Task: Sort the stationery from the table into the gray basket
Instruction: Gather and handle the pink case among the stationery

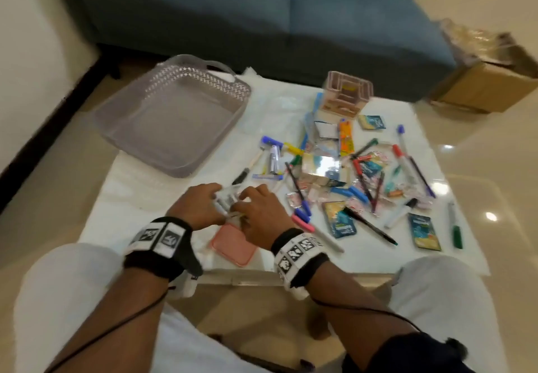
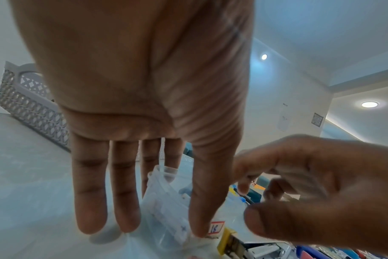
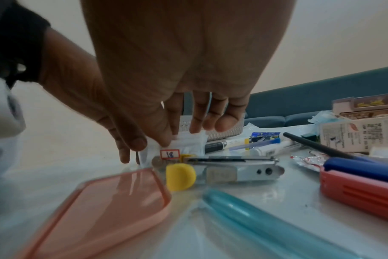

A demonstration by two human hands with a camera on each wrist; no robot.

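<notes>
Both my left hand (image 1: 201,208) and right hand (image 1: 262,212) pinch the clear packet (image 1: 230,198) between them; I should lift it level toward the gray basket (image 1: 174,116) ahead of my left hand.

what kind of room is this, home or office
Most likely a home living room: a blue sofa stands behind a low white table on a glossy tiled floor, and a cardboard box sits beside the sofa.
</notes>
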